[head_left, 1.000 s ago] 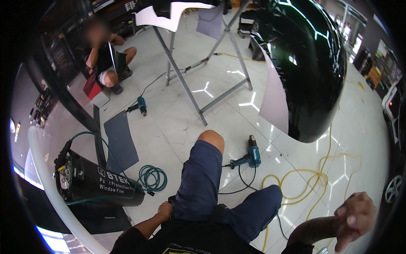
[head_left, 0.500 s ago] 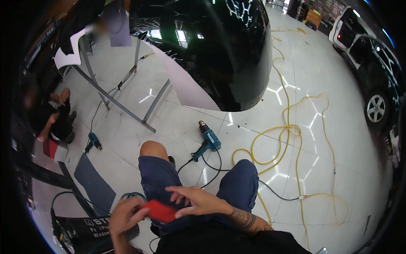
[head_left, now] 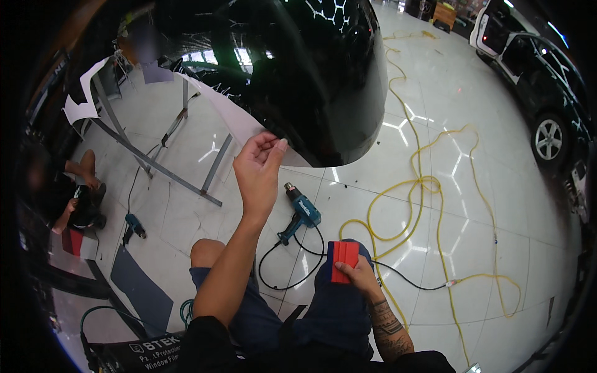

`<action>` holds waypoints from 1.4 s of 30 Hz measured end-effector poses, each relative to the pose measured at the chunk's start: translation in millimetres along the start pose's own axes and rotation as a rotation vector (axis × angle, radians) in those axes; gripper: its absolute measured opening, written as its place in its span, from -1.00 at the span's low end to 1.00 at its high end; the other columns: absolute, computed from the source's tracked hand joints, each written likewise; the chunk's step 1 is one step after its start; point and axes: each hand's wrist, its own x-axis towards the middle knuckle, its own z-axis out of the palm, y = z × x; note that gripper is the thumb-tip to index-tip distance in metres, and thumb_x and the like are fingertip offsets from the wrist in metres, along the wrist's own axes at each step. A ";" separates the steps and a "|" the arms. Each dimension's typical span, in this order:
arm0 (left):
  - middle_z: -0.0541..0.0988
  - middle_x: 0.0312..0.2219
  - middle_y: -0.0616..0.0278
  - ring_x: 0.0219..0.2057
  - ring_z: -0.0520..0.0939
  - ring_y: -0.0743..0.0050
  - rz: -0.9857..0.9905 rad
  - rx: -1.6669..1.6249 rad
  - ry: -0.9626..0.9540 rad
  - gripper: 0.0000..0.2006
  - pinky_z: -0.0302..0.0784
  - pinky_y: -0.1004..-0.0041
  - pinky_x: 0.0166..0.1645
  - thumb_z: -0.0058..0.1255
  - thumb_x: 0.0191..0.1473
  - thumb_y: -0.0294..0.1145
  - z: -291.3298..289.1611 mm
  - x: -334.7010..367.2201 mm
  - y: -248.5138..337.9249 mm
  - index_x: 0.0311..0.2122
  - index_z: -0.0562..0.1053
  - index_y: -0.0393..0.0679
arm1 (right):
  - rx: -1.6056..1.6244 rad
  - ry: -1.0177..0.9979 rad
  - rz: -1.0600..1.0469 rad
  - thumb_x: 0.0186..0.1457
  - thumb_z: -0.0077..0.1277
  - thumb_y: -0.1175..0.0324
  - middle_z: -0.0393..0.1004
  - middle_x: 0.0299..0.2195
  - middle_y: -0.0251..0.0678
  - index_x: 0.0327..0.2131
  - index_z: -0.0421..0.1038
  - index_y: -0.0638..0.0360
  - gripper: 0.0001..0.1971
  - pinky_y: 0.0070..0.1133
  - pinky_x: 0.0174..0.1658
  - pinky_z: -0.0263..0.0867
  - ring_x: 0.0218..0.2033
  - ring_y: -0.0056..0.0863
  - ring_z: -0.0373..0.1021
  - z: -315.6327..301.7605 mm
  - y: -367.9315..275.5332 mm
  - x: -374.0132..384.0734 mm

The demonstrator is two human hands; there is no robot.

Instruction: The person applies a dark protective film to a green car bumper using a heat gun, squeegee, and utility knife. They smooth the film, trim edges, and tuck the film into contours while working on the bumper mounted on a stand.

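Observation:
My left hand (head_left: pixel 260 163) is raised under the lower left edge of a large glossy black curved panel (head_left: pixel 311 87). Its thumb and fingers pinch the loose edge of a film whose pale underside (head_left: pixel 229 113) shows along that edge. Over my right knee, my right hand (head_left: pixel 360 273) grips a flat red squeegee (head_left: pixel 343 261), thumb across its face. On the floor between my knees lies a teal heat gun (head_left: pixel 302 213), its black cord looping around it.
Grey metal stand legs (head_left: pixel 149 149) are left of the panel. A yellow hose (head_left: pixel 429 184) coils across the tiled floor at right, near a dark car (head_left: pixel 550 93). Another person (head_left: pixel 74 193) sits at far left by a second heat gun (head_left: pixel 133 227). A dark sheet (head_left: pixel 142 289) lies below.
My left hand has let go of the squeegee and reached up to pinch the film's edge. My right hand has carried the squeegee rightward to my right knee.

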 end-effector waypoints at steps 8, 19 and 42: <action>0.52 -0.55 0.27 -0.44 0.53 0.65 0.048 0.009 -0.070 -0.85 0.43 0.64 -0.32 0.09 0.11 -0.47 -10.5 12.8 -6.9 -0.40 0.46 -0.35 | -0.295 0.173 -0.396 0.11 0.10 0.28 0.48 -0.58 -0.37 -0.35 0.46 0.33 -0.75 -0.64 -0.44 0.31 -0.55 -0.66 0.37 6.4 -68.2 48.2; 0.28 -0.02 -0.05 0.07 0.24 0.08 0.467 0.743 0.114 -0.92 0.11 0.08 0.10 0.18 -0.02 -0.44 -15.3 0.7 8.5 -0.42 0.51 -0.16 | -0.363 0.441 -1.119 0.01 0.11 0.46 0.38 -0.43 -0.29 -0.30 0.37 0.32 -0.81 -0.64 -0.41 0.28 -0.45 -0.52 0.35 30.2 -191.9 112.1; 0.21 -0.25 0.13 -0.09 0.19 0.16 0.383 0.403 0.196 -0.92 0.07 0.21 0.03 0.21 -0.09 -0.44 -5.7 8.1 -21.9 -0.43 0.54 -0.12 | -0.768 0.601 -1.495 -0.19 0.21 0.44 0.17 0.12 -0.03 -0.38 0.52 0.27 -0.79 -0.30 0.13 0.04 0.12 -0.09 0.11 75.3 -246.3 129.0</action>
